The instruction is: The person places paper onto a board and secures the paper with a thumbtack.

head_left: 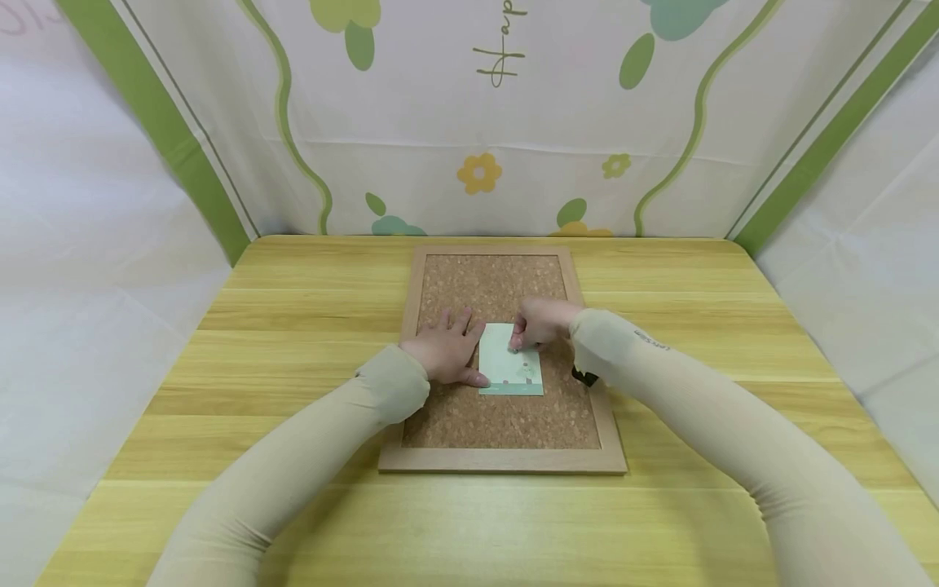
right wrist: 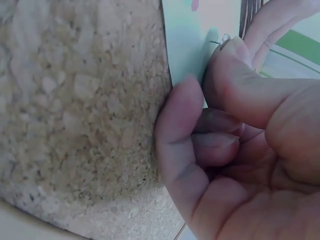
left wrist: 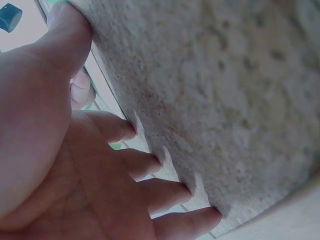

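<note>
A pale green sheet of note paper (head_left: 502, 363) with a darker green band along its near edge lies on the framed cork board (head_left: 506, 424). My left hand (head_left: 447, 349) rests on the cork with fingers spread, its thumb on the paper's near left corner. In the left wrist view, the fingertips (left wrist: 181, 192) touch the cork. My right hand (head_left: 539, 322) is over the paper's right side, pinching a small clear push pin (right wrist: 225, 38) between thumb and finger. The pin's thin needle points at the paper; whether its tip has gone in, I cannot tell.
The board's light wooden frame (head_left: 506, 461) lies on a yellow wood-grain table (head_left: 293, 359). A white cloth (head_left: 411, 114) printed with flowers hangs behind the table, and pale cloth walls (head_left: 95, 269) flank it.
</note>
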Action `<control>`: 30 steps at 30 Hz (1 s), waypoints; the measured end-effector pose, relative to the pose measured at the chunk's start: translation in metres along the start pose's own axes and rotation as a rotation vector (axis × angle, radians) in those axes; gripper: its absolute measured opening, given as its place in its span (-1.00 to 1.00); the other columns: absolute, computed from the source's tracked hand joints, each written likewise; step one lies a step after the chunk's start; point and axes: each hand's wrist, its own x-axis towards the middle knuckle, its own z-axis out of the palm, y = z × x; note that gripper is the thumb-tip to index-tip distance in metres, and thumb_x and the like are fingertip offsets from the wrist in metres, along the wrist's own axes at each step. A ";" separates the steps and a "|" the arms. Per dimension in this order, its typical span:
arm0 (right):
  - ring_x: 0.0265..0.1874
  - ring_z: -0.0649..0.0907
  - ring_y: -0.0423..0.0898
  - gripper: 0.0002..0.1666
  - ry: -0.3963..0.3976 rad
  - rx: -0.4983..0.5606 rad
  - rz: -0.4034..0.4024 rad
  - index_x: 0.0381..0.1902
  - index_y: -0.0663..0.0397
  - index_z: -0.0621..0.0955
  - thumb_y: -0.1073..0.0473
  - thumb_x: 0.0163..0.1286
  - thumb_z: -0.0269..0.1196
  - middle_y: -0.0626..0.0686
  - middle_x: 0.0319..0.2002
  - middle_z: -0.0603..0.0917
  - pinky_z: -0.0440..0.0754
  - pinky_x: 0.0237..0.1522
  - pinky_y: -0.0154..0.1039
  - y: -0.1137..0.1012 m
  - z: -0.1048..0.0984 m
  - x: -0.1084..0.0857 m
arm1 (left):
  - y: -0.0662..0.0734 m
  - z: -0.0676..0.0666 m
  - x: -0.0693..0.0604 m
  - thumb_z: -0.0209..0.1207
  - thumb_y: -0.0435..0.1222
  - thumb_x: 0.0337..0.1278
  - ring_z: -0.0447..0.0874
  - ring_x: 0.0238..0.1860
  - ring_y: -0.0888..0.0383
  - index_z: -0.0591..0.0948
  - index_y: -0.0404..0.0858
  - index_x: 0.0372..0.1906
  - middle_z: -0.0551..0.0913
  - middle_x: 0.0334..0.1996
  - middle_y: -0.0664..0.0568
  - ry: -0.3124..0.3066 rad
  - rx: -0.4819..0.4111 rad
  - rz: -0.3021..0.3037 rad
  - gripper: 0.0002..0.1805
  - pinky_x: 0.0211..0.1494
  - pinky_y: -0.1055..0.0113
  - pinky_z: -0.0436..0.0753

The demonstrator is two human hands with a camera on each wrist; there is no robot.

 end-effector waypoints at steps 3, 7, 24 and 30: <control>-0.42 0.59 -0.12 -0.85 -0.008 0.002 0.010 -0.38 0.14 0.69 0.19 0.37 0.34 0.03 -0.38 0.67 0.61 -0.37 -0.33 -0.001 0.000 0.001 | 0.000 0.000 0.000 0.07 0.35 0.13 -0.31 0.52 -0.31 -0.16 -0.15 0.61 -0.28 0.58 -0.18 -0.003 0.002 0.002 0.15 0.42 -0.25 0.07; -0.47 0.58 -0.14 -0.84 -0.012 -0.020 0.021 -0.41 0.12 0.69 0.19 0.38 0.33 0.01 -0.41 0.66 0.61 -0.38 -0.33 -0.003 -0.001 0.001 | 0.000 0.000 0.000 0.07 0.35 0.12 -0.31 0.52 -0.32 -0.16 -0.16 0.61 -0.28 0.57 -0.18 -0.003 0.007 0.006 0.16 0.42 -0.25 0.07; -0.52 0.58 -0.15 -0.84 -0.034 -0.024 0.014 -0.41 0.11 0.66 0.21 0.40 0.31 0.01 -0.41 0.60 0.63 -0.41 -0.32 -0.007 0.000 0.003 | 0.000 0.000 0.001 0.07 0.34 0.12 -0.29 0.52 -0.33 -0.16 -0.17 0.61 -0.27 0.57 -0.19 0.007 0.010 0.011 0.16 0.41 -0.25 0.11; -0.50 0.59 -0.14 -0.86 -0.034 -0.023 -0.003 -0.41 0.11 0.65 0.28 0.40 0.29 0.03 -0.39 0.60 0.65 -0.40 -0.30 -0.007 0.000 0.003 | 0.000 0.000 0.001 0.07 0.35 0.13 -0.30 0.52 -0.33 -0.15 -0.18 0.61 -0.26 0.57 -0.20 0.008 0.009 0.012 0.16 0.41 -0.26 0.09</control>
